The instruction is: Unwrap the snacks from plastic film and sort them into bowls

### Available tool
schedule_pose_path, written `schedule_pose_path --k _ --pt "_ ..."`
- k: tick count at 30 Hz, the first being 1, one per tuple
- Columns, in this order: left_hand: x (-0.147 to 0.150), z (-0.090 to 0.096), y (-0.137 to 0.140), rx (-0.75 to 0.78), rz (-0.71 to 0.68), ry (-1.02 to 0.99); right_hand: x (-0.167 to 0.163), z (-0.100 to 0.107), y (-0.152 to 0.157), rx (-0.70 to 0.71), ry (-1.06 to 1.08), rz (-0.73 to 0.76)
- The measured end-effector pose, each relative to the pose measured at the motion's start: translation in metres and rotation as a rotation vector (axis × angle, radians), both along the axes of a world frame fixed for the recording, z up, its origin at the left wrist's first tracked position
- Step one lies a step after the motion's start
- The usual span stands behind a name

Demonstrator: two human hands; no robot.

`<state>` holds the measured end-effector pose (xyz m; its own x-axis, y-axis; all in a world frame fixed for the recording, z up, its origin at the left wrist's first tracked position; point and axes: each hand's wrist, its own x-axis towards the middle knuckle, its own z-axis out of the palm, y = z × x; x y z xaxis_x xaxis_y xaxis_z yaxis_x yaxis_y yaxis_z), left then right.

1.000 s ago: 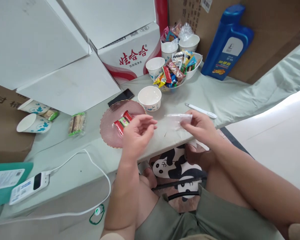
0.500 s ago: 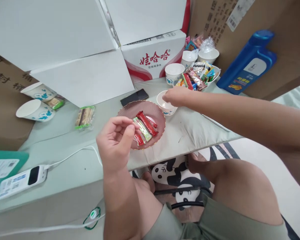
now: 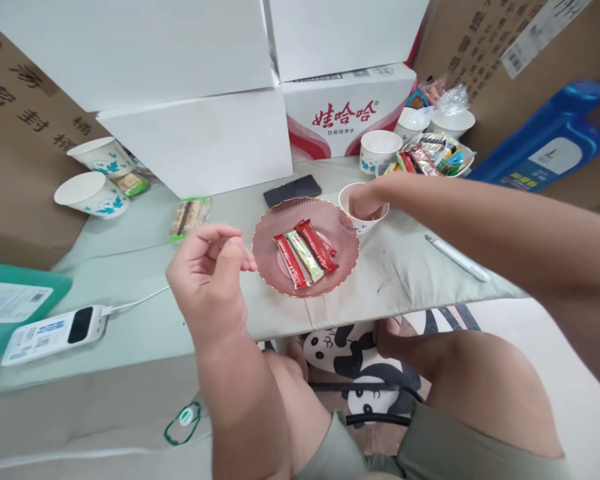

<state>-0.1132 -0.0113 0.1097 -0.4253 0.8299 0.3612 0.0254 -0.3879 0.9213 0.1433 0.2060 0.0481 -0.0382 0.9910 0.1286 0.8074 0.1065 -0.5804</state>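
My right hand (image 3: 367, 200) reaches down into a white paper bowl (image 3: 364, 225) with a blue leaf print. Its fingers are inside the rim, and what they touch there is hidden. Held over the table left of a pink ribbed plate (image 3: 349, 267), my left hand (image 3: 213, 263) is loosely curled, its fingers a little apart with nothing seen between them. On the plate lie red-wrapped snack bars (image 3: 291, 261) and a green-wrapped bar (image 3: 305, 257), side by side.
Behind the plate is a dark phone (image 3: 293, 191). A bowl of mixed packaged snacks (image 3: 433, 157) and paper bowls stand at the back right. Crackers (image 3: 190, 217), tipped paper bowls (image 3: 91, 195) and a power bank (image 3: 55, 335) lie left; a white pen (image 3: 457, 258) lies right.
My right hand has gone deeper into the paper bowl. The left hand has moved left, off the plate, uncovering the bars. The whole view has shifted a little.
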Motion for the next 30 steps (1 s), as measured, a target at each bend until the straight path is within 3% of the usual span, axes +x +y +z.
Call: schedule_pose_path --k 3,5,6,7,10,13,17,20,23,26,30 --pt "-0.013 -0.005 0.003 -0.039 0.071 -0.128 -0.013 0.037 0.021 -0.351 -0.175 0.18" --pt "-0.023 -0.011 0.006 -0.086 0.123 -0.209 -0.048 0.055 0.028 -0.48 -0.292 0.375" --pt "-0.028 -0.014 0.008 -0.107 0.145 -0.245 -0.075 0.059 0.027 -0.431 -0.308 0.481" --pt "-0.033 -0.018 0.01 -0.125 0.16 -0.277 -0.105 0.058 0.023 -0.293 -0.282 0.558" --pt "-0.048 -0.029 0.015 -0.155 0.161 -0.31 -0.207 0.034 -0.001 0.021 -0.198 0.796" --pt "-0.061 -0.038 0.016 -0.179 0.139 -0.278 -0.291 0.001 -0.019 0.057 -0.27 0.931" --pt "-0.075 -0.046 0.019 -0.205 0.128 -0.265 -0.355 -0.029 -0.01 0.11 -0.361 0.927" --pt "-0.084 -0.051 0.021 -0.227 0.154 -0.28 -0.375 -0.039 0.001 0.178 -0.531 0.973" --pt "-0.091 -0.051 0.022 -0.223 0.19 -0.32 -0.374 -0.034 0.002 0.251 -0.654 1.011" --pt "-0.092 -0.047 0.022 -0.179 0.223 -0.377 -0.356 -0.011 -0.006 0.224 -0.686 0.969" --pt "-0.084 -0.037 0.018 -0.098 0.256 -0.439 -0.304 0.04 -0.027 0.173 -0.394 0.874"
